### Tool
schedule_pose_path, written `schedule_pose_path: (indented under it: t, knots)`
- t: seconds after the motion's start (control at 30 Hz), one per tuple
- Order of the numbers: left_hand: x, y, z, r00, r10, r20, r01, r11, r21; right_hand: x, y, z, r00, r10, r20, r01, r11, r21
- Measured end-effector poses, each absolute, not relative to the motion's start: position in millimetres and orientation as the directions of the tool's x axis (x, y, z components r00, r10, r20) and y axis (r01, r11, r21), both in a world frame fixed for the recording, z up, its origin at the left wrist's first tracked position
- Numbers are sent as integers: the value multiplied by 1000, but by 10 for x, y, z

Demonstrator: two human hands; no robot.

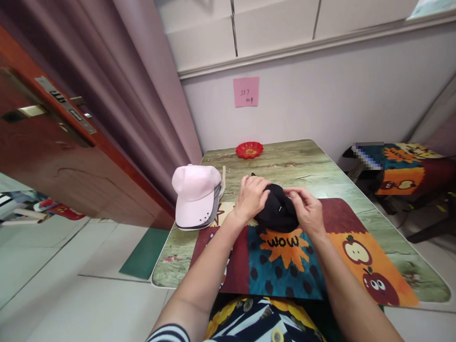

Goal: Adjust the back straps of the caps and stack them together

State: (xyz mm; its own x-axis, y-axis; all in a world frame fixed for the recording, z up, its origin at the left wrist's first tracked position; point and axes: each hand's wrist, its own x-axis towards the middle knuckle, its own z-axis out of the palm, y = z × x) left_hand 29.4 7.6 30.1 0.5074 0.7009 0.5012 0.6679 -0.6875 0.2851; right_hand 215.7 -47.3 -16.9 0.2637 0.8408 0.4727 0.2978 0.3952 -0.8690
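Observation:
A black cap (277, 211) is between my two hands, low over a colourful printed mat (287, 273). My left hand (251, 196) grips its left edge with the fingers curled over the top. At the right edge, my right hand (307, 208) pinches the black fabric between thumb and fingers. The cap's shape is crumpled, and part of it is hidden by my hands. Left of my left hand sits a pale pink cap (196, 187) with small rings on its brim. A grey brim shows beneath it, with a light strap sticking up behind.
A red scalloped dish (249, 150) stands near the back of the wood-patterned table (287, 159). A pink note (246, 92) is on the wall. To the left are a curtain (149, 69) and a wooden door (62, 142). Another printed mat (400, 180) lies beyond the table at right.

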Motion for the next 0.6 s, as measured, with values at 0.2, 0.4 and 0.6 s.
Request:
schedule_pose_path:
  t: [0.2, 0.4, 0.6]
  knots:
    - [631, 180, 253, 683, 719, 129, 681, -690, 245, 2113, -786, -10, -186, 860, 475, 754, 435, -493]
    - [492, 133, 207, 612, 780, 132, 741, -624, 250, 2247, -796, -237, -228, 862, 453, 789, 436, -433]
    - [136, 76, 344, 444, 871, 210, 675, -479, 561, 2266, -700, -13, -191, 826, 530, 698, 494, -519]
